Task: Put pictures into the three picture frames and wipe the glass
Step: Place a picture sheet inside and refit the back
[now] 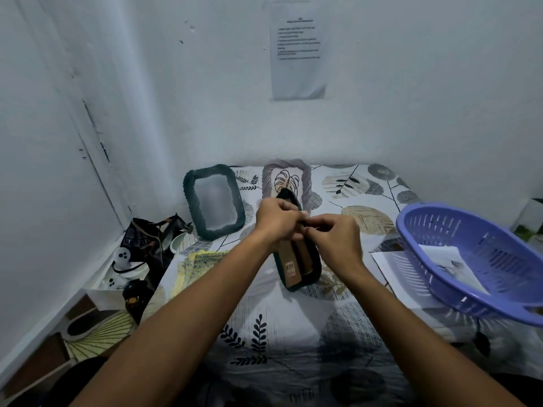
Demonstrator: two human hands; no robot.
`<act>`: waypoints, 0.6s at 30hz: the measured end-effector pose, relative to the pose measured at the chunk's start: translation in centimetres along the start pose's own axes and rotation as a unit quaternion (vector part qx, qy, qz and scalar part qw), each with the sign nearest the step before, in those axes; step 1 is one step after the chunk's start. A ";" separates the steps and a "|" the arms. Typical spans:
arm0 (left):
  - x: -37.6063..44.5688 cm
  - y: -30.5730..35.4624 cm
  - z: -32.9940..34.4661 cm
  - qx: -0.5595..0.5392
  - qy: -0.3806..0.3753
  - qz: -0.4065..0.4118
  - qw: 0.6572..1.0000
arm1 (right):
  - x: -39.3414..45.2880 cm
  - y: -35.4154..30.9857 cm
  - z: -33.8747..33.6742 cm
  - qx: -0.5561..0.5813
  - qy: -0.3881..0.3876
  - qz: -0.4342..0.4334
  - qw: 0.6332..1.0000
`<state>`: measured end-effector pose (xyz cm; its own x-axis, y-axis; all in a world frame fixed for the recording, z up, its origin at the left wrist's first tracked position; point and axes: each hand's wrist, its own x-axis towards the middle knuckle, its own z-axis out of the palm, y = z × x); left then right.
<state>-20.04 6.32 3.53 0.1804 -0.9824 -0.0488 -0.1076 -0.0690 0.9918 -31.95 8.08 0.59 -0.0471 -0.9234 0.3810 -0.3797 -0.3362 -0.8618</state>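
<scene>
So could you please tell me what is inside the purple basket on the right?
Inside the purple basket lies a sheet of white paper with a small dark picture printed on it. The near wall hides part of the bottom, so anything else lying there cannot be seen.

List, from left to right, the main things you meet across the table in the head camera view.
White ghost figure → yellow cloth → dark green frame leaning at the back → dark frame held back-up in both hands → white paper → purple basket.
</scene>
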 end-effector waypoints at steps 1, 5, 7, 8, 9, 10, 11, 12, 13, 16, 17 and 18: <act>0.0 -0.1 -0.1 -0.003 0.006 -0.003 1.000 | -0.2 -0.1 0.0 -0.007 0.001 -0.010 1.000; -0.1 0.2 -1.0 -0.033 0.005 -0.010 0.999 | -0.2 -0.2 0.2 -0.007 -0.008 -0.032 0.999; -0.2 0.2 -1.7 -0.072 -0.010 -0.019 0.997 | 0.2 -0.1 0.1 -0.001 -0.004 -0.034 0.999; -0.2 0.2 -2.1 -0.083 -0.016 -0.020 0.996 | 0.5 0.0 0.0 -0.004 0.002 -0.032 0.999; -0.2 0.0 -2.5 -0.087 -0.020 -0.020 0.996 | 0.8 0.2 -0.3 -0.010 0.009 -0.024 1.000; -0.1 -0.1 -3.0 -0.091 -0.025 -0.021 0.995 | 1.1 0.4 -0.6 -0.011 0.014 -0.010 1.000; -0.1 -0.3 -3.4 -0.098 -0.029 -0.025 0.994 | 1.3 0.8 -0.9 -0.010 0.014 0.013 1.000; -0.1 -0.5 -3.9 -0.108 -0.032 -0.031 0.993 | 1.5 1.3 -1.1 -0.006 0.006 0.046 0.999; 0.0 -0.7 -4.4 -0.120 -0.037 -0.039 0.991 | 1.8 1.9 -1.3 -0.004 -0.009 0.084 0.996; 0.2 -1.6 -6.1 -0.160 -0.072 -0.071 0.982 | 2.4 3.5 -1.6 0.034 -0.078 0.193 0.977; 0.2 -2.1 -6.5 -0.178 -0.085 -0.083 0.977 | 2.4 3.7 -1.7 0.072 -0.100 0.232 0.965; 0.3 -2.5 -6.9 -0.199 -0.097 -0.094 0.971 | 2.3 3.8 -1.9 0.117 -0.121 0.267 0.949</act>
<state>-12.92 7.41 1.82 -0.0304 -0.9758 -0.2168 0.3023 -0.2157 0.9285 -35.24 5.02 -1.23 0.0496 -0.9798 -0.1940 -0.1445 0.1851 -0.9720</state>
